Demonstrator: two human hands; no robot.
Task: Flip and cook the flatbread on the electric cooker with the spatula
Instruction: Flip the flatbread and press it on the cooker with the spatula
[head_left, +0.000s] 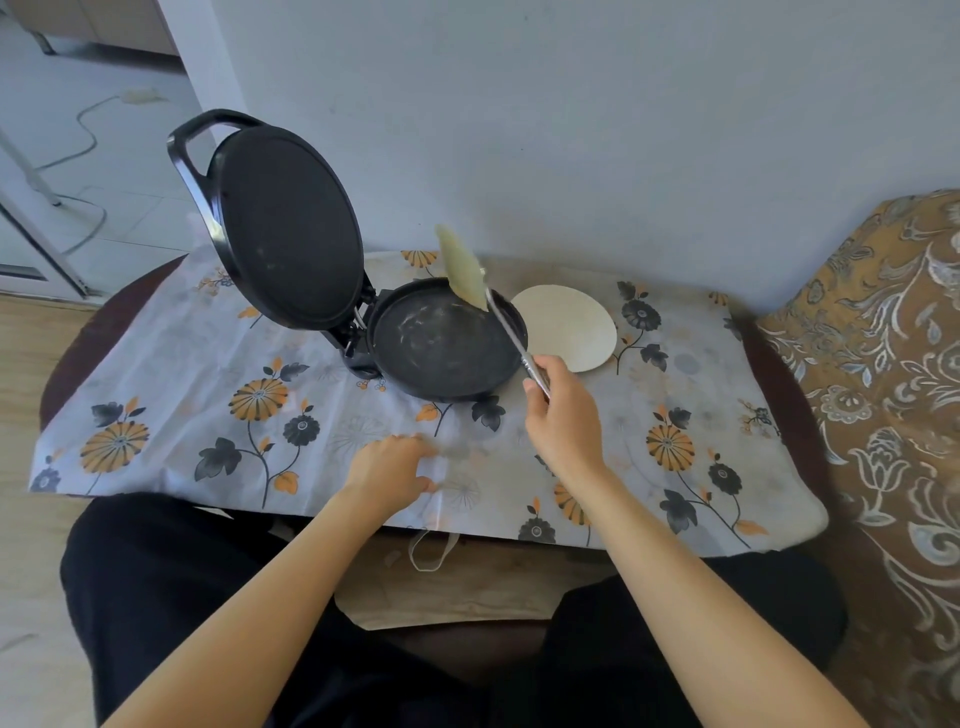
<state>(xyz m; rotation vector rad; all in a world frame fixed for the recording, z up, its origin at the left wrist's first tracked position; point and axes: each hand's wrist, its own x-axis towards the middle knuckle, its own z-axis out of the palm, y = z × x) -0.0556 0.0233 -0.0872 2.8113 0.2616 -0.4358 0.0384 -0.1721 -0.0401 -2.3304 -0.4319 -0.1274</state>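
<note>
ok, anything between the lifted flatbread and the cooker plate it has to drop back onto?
Nothing visible. The flatbread stands on edge on the spatula above the bare lower plate. The lid is open to the left, and the left hand rests on the tablecloth.

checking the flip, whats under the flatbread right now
The flatbread is lifted on edge on the spatula, held by the right hand. Below it is the cooker plate, bare but for flour streaks. Its far face is hidden.

We see a pale wall (597, 130), tiled floor (119, 171) at left, and a patterned sofa (883, 364) at right.
</note>
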